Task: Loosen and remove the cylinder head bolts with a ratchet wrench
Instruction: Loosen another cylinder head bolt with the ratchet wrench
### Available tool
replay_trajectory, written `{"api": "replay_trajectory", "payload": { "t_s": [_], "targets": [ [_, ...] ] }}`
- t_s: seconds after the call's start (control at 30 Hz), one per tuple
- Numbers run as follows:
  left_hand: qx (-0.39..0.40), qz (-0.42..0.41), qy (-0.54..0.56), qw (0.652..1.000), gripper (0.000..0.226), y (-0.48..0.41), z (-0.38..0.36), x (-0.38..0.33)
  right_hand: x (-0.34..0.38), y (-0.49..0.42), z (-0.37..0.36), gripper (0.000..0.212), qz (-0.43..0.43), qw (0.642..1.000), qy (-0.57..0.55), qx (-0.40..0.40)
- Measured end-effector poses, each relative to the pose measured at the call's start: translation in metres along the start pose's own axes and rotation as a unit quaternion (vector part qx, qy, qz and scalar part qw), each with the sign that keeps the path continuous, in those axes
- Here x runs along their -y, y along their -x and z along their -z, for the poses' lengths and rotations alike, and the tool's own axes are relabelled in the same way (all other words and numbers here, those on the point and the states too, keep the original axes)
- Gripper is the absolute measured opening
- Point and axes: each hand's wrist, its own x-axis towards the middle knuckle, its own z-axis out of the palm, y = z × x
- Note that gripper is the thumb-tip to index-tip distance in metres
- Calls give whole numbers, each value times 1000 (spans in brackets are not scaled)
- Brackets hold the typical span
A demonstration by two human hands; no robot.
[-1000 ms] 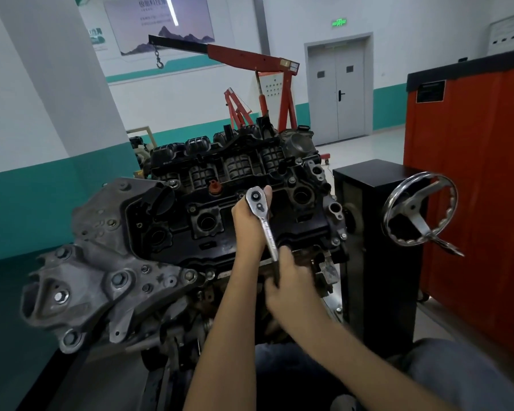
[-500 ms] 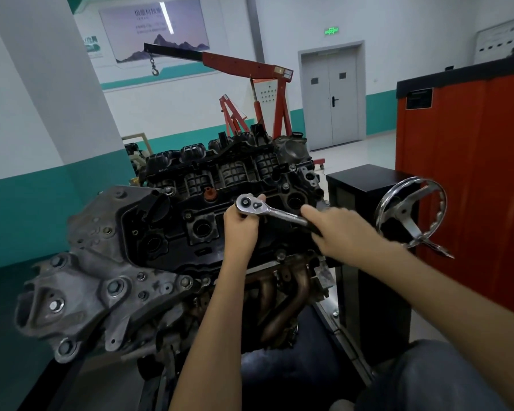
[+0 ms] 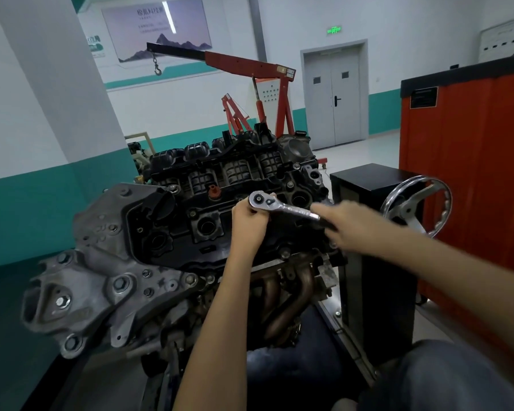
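Ratchet [image 3: 284, 206]: steel, rigid, likely heavy and slick. Left hand [image 3: 247, 225] curled round head, steadying; right hand [image 3: 349, 222], blurred, wrapped round handle end, judged best leverage.

White-and-teal walls [image 3: 190, 114], grey double door [image 3: 334, 96], red cabinet [image 3: 469, 161]

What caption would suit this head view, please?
Left hand holds chrome ratchet wrench over black engine cover; right hand grips its handle.
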Motion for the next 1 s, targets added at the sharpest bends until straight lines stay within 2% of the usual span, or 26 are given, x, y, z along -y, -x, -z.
{"api": "replay_trajectory", "payload": {
  "t_s": [0.07, 0.17, 0.2, 0.27, 0.33, 0.43, 0.5, 0.63, 0.67, 0.73, 0.8, 0.83, 0.9, 1.0],
  "targets": [
    [-17, -3, 0, 1000, 38, 0, 3, -1, -13, -23, 24, 30, 51, 992, 111, -8],
    [-52, -14, 25, 998, 30, 3, 1, 2, -5, -22, 17, 28, 42, 989, 131, -47],
    [-64, -15, 32, 997, 31, 5, -3, 3, 1, -10, 4, 25, 16, 994, 92, -55],
    [-85, -12, 44, 995, 46, 7, -12, 5, 25, 18, -29, 22, -51, 992, -82, -76],
    [-102, -7, 51, 993, 52, 6, -19, 5, 63, 32, -61, 26, -103, 958, -248, -105],
    [-112, -4, 40, 993, 51, 1, -17, 7, 119, 25, -92, 26, -135, 907, -373, -141],
    [-106, 4, 26, 994, 48, 1, -14, 6, 127, 22, -93, 28, -137, 894, -402, -145],
    [-45, 11, 17, 999, 42, 0, -6, 8, 64, 29, -57, 28, -91, 952, -285, -65],
    [-33, 12, 8, 999, 32, 0, -6, 6, 42, 26, -42, 27, -69, 969, -235, -41],
    [-26, 11, -7, 1000, 27, -1, -4, 2, 5, 8, -9, 25, -14, 998, -58, -4],
    [-34, 2, -18, 999, 19, 0, -2, 1, -13, -16, 21, 25, 44, 993, 111, -9],
    [-42, -5, -16, 999, 17, 1, 0, 2, -14, -25, 28, 26, 66, 986, 152, -18],
    [-51, -4, -1, 999, 17, 3, 3, 4, -8, -26, 25, 27, 59, 984, 163, -34],
    [-59, -10, 24, 998, 38, 5, -3, 6, 17, 8, -12, 21, -29, 997, 9, -71]
  ]
}}
